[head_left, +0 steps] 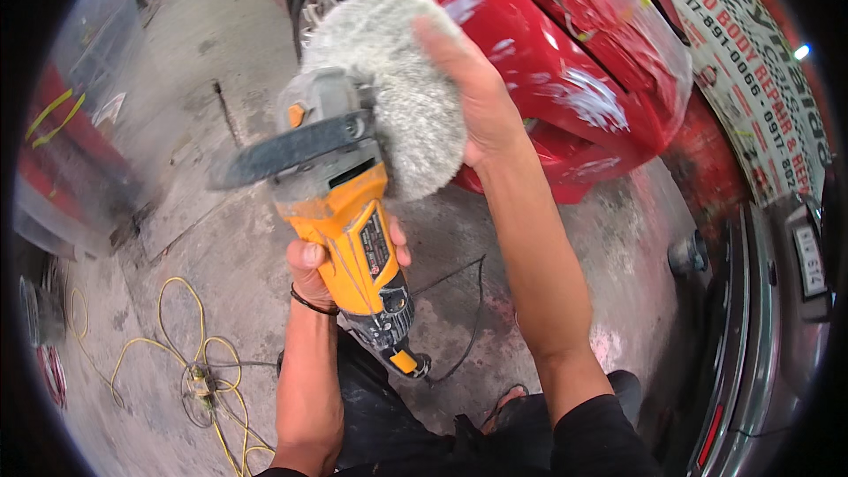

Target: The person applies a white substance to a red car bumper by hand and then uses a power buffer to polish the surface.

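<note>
A yellow and black power polisher (353,247) is held up in front of me, tilted, its far end fitted with a round, fluffy white-grey polishing pad (411,115). My left hand (309,272) is closed round the polisher's yellow body from below, the thumb on one side and fingertips showing on the other. At the pad's right rim is my right hand (477,93), pinching the edge; its fingers are slightly blurred and partly hidden. A black side handle (296,148) sticks out to the left. From the polisher's near end runs a dark cord (477,309).
A red car (565,62) stands ahead, with whitish patches on its bumper and plastic sheeting on it. A yellow extension cord (201,380) lies looped on the concrete floor at left. Another car (751,336) is close on the right. A dark cylindrical container (687,253) sits nearby.
</note>
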Tool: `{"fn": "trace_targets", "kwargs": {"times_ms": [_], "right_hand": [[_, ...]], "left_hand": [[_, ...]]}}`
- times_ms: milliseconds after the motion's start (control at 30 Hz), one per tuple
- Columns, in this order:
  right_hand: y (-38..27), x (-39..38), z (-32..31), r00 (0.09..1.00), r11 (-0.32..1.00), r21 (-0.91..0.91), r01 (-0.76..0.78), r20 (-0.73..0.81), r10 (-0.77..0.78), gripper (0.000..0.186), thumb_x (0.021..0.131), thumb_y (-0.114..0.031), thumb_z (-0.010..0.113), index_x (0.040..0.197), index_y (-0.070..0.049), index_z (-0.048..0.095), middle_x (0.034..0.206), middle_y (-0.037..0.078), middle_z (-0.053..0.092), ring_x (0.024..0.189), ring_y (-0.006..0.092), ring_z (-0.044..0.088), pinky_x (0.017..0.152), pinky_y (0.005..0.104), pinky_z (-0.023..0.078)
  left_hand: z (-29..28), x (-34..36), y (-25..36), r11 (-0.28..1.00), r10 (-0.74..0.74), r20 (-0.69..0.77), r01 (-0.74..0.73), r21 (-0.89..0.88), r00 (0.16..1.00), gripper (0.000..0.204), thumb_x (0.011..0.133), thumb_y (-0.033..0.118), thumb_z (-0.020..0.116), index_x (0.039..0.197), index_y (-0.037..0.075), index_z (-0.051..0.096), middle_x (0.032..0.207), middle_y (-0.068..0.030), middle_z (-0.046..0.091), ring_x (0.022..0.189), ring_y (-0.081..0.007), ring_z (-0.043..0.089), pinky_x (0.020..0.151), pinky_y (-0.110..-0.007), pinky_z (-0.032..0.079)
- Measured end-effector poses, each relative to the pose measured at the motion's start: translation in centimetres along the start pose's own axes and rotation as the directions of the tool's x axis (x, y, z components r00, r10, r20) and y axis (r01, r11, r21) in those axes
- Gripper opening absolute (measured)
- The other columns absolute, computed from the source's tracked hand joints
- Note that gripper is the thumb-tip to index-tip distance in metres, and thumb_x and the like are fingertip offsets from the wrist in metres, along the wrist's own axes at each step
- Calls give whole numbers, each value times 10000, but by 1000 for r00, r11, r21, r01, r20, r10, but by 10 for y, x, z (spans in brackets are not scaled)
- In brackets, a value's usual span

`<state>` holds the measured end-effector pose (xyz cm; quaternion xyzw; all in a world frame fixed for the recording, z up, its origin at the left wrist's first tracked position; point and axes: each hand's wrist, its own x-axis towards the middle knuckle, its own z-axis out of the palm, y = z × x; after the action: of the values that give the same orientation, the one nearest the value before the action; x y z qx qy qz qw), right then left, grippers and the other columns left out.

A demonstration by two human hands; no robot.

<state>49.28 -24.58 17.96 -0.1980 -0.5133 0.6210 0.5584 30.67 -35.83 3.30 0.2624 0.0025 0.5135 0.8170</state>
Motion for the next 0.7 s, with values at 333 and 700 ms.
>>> {"fn": "trace_targets", "kwargs": {"times_ms": [333, 700], "right_hand": [[17, -17, -19, 921, 736, -665, 128, -196, -337, 410, 1078, -271, 718, 1347, 35, 675, 1157, 226, 810, 1111, 351, 776, 1008, 463, 582], [18, -60, -43, 939, 456, -884, -105, -240, -248, 547, 1084, -358, 678, 1387, 65, 511, 1039, 421, 729, 1076, 614, 706, 946, 632, 552]], "left_hand": [[18, -3, -6, 928, -9, -167, 71, 367, 986, 1002, 696, 485, 856, 1482, -59, 555, 1158, -258, 732, 962, -377, 784, 832, -455, 682], [28, 9, -41, 951, 48, -214, 21, 309, 976, 873, 788, 451, 805, 1444, -79, 581, 1232, -261, 727, 1060, -378, 781, 853, -460, 677]]}}
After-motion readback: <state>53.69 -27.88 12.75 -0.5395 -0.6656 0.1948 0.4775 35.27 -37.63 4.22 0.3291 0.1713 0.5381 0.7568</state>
